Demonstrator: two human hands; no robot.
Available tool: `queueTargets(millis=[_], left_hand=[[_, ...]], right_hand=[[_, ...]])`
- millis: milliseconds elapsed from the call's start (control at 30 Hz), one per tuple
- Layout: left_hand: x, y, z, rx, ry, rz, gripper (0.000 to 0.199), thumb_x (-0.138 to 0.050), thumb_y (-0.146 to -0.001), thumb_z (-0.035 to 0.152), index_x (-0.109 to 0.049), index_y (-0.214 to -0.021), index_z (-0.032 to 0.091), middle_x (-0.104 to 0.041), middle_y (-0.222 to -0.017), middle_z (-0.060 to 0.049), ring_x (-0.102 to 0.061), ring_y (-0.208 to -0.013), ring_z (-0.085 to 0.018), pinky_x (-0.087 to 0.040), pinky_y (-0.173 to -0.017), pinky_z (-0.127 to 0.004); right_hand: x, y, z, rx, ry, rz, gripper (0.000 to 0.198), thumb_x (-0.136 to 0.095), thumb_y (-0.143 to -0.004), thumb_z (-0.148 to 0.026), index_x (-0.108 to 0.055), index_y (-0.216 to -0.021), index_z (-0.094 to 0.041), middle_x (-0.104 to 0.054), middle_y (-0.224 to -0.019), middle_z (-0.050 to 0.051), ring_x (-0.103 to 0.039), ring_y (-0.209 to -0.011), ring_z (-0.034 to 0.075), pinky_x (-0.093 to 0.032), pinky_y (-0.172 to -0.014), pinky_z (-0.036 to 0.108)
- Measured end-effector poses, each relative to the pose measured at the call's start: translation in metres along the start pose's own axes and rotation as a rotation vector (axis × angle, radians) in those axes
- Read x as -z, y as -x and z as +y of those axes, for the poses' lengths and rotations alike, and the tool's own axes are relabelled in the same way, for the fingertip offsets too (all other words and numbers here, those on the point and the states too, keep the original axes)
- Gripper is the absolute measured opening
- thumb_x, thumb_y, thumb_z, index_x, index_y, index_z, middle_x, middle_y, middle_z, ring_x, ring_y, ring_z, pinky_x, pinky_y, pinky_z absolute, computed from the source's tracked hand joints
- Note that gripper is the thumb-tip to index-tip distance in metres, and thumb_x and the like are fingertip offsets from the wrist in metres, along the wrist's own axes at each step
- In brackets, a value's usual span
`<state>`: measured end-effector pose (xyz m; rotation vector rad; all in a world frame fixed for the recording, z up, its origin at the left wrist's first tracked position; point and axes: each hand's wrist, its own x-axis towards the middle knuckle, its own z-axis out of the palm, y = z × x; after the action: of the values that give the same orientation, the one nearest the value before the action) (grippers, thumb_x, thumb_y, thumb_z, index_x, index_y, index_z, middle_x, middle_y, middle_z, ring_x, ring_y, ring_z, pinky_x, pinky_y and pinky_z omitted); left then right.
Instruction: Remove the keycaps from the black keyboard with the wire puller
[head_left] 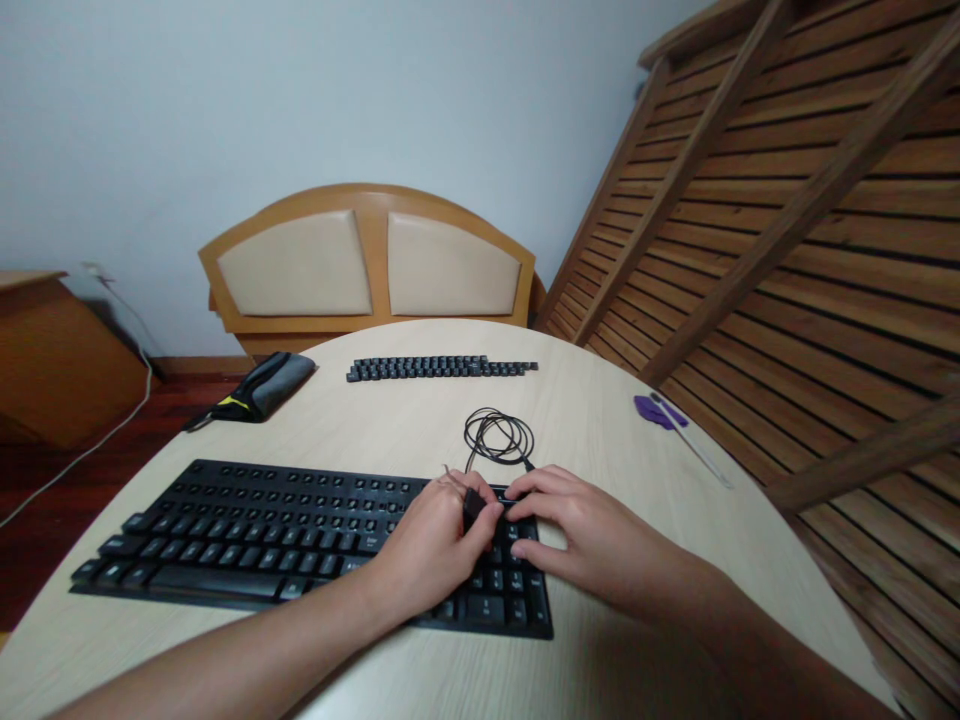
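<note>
A black keyboard (pixel 225 582) lies on the table, its upper rows stripped to bare switches while the lower rows and number pad carry keycaps. My left hand (pixel 435 540) is closed on what looks like a keycap puller (pixel 472 504), with a dark handle and thin wires poking out past the fingers. Over the upper part of the number pad rests my right hand (pixel 570 520), fingers apart and holding nothing visible. The fingertips of both hands are close together and cover some keys.
Loose keycaps (pixel 420 368) stand in rows at the back. A coiled black cable (pixel 499 436) lies behind the keyboard. To the left is a dark pouch (pixel 274 388); to the right, a purple cloth (pixel 660 411) under a thin white stick brush (pixel 694 445). Wooden slats lean beside the table (pixel 600 400).
</note>
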<state>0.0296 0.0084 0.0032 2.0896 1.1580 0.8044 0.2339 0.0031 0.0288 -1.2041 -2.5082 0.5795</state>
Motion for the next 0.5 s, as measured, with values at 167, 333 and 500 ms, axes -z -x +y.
queueTargets(millis=[167, 333, 500], left_hand=[[-0.001, 0.002, -0.003, -0.035, -0.012, 0.005, 0.021, -0.047, -0.096, 0.029, -0.064, -0.090, 0.018, -0.067, -0.090, -0.005, -0.061, -0.090, -0.022, -0.047, -0.083, -0.037], [0.000, 0.005, 0.000, -0.070, -0.105, 0.068, 0.024, -0.041, -0.099, 0.027, -0.059, -0.084, 0.018, -0.063, -0.083, -0.005, -0.057, -0.089, -0.022, -0.046, -0.084, -0.038], [0.000, 0.004, 0.001, -0.087, -0.126, 0.038, 0.025, -0.041, -0.099, 0.024, -0.058, -0.082, 0.018, -0.062, -0.083, -0.005, -0.053, -0.095, -0.023, -0.044, -0.091, -0.040]], right_hand=[[-0.003, 0.000, -0.001, -0.001, -0.001, 0.009, 0.016, -0.068, -0.086, -0.028, -0.073, -0.099, -0.023, -0.066, -0.114, 0.004, -0.057, -0.110, 0.020, -0.044, -0.098, 0.034], [-0.006, 0.000, -0.001, 0.007, -0.002, 0.028, 0.015, -0.068, -0.085, -0.025, -0.073, -0.099, -0.021, -0.068, -0.111, 0.006, -0.059, -0.108, 0.020, -0.045, -0.098, 0.034], [-0.012, 0.001, 0.001, 0.005, 0.016, 0.061, 0.017, -0.066, -0.086, -0.026, -0.074, -0.101, -0.022, -0.068, -0.118, 0.005, -0.059, -0.114, 0.021, -0.045, -0.101, 0.035]])
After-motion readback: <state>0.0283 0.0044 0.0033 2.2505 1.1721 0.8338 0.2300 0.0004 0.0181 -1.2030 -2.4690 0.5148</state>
